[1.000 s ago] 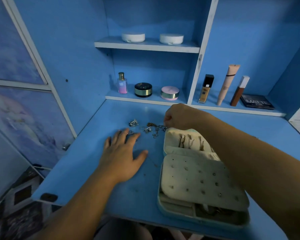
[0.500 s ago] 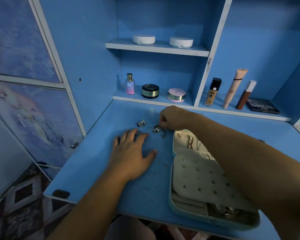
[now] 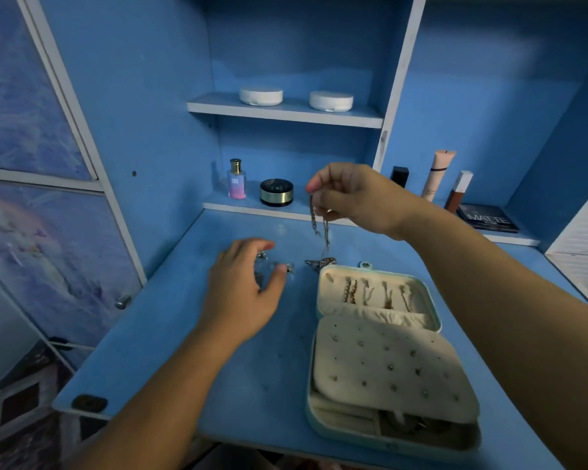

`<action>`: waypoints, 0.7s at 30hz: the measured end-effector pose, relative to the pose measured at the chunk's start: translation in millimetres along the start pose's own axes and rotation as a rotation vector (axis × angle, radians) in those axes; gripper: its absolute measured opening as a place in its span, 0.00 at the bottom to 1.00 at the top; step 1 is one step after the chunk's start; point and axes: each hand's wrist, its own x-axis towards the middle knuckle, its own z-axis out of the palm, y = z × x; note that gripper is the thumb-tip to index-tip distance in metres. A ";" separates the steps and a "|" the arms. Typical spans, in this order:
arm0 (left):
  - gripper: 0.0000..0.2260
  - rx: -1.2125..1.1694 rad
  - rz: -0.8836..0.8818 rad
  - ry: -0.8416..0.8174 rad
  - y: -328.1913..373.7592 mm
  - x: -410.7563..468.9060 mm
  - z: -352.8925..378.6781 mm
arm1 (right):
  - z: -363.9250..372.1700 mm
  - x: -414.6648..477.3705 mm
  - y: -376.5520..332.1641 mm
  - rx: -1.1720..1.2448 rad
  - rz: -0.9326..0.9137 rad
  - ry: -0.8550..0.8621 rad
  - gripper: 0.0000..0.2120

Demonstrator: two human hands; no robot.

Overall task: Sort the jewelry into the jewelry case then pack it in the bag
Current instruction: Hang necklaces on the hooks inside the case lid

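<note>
An open mint-green jewelry case (image 3: pixel 433 320) lies on the blue desk (image 3: pixel 170 334), its cream earring panel (image 3: pixel 387 368) studded with small earrings and chains hanging in its lid. My right hand (image 3: pixel 353 198) is raised above the desk and pinches a chain necklace (image 3: pixel 319 222) that dangles down toward a small heap of jewelry (image 3: pixel 319 262). My left hand (image 3: pixel 245 293) hovers low over loose small pieces (image 3: pixel 287 267), fingers loosely curved, holding nothing. No bag is in view.
Behind the desk, a low shelf carries a perfume bottle (image 3: pixel 236 179), a round compact (image 3: pixel 276 192), cosmetic tubes (image 3: pixel 437 174) and a palette (image 3: pixel 487 218). Two white round cases (image 3: pixel 261 96) sit on the upper shelf. The desk's front edge (image 3: pixel 82 410) is at lower left.
My right hand has risen from the desk, lifting the chain out of the jewelry heap. My left hand has lifted slightly and slid toward the loose pieces.
</note>
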 end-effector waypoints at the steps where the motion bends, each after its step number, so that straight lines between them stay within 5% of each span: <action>1: 0.18 -0.066 0.004 -0.002 7.8 5.1 0.7 | -0.8 -5.8 -2.3 -0.038 -0.012 -0.011 0.06; 7: 0.03 -0.282 0.002 -0.324 42.5 20.2 22.4 | -3.1 -40.0 8.5 -0.329 -0.092 0.042 0.07; 15: 0.01 -0.154 0.052 -0.355 33.3 14.9 44.9 | -1.9 -55.5 48.1 -0.273 0.032 0.094 0.07; 21: 0.08 0.015 0.108 -0.283 27.1 6.5 51.0 | 1.6 -55.9 64.9 -0.179 0.027 0.122 0.09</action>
